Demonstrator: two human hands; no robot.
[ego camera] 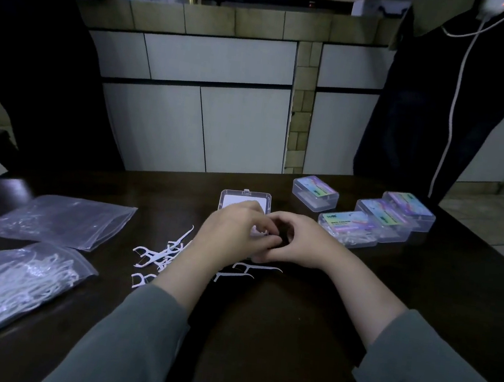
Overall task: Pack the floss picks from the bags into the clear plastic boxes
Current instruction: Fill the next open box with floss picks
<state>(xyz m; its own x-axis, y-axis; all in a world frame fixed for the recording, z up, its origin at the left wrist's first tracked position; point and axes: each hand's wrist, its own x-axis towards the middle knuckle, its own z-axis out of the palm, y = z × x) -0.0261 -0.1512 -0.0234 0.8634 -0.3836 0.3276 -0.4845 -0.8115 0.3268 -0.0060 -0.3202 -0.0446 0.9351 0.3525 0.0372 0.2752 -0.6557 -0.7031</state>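
Nearest us, two grey sleeves (120, 342) come in over the table's (275, 335) near edge. At the near-left corner we have a full bag (7, 285) of floss picks, zip end toward the middle; just beyond it lies a flat bag (62, 221), looks near empty. Loose picks (158, 255) sit scattered left of centre, partly under the left wrist, and two more picks (249, 270) lie just near side of the hands. Left hand (233, 232) and right hand (298, 243) meet at table centre, fingertips touching. Left fingers are curled and appear to pinch a white clump of picks (255, 231); what exactly sits inside the grip is blurred. Right fingers curl in toward the same spot, thumb and index forming a ring; we can't tell whether it holds anything. The hands cover most of the open box, only its raised lid (245, 199) with a white insert shows just beyond the knuckles. Toward the far-right corner, four closed boxes (348, 230) with colourful labels: three packed side by side in a row, one (315, 193) apart near the far edge. Beyond the table, white cabinet doors (208, 123) and a dark garment (425, 116) with a white cord hanging right.
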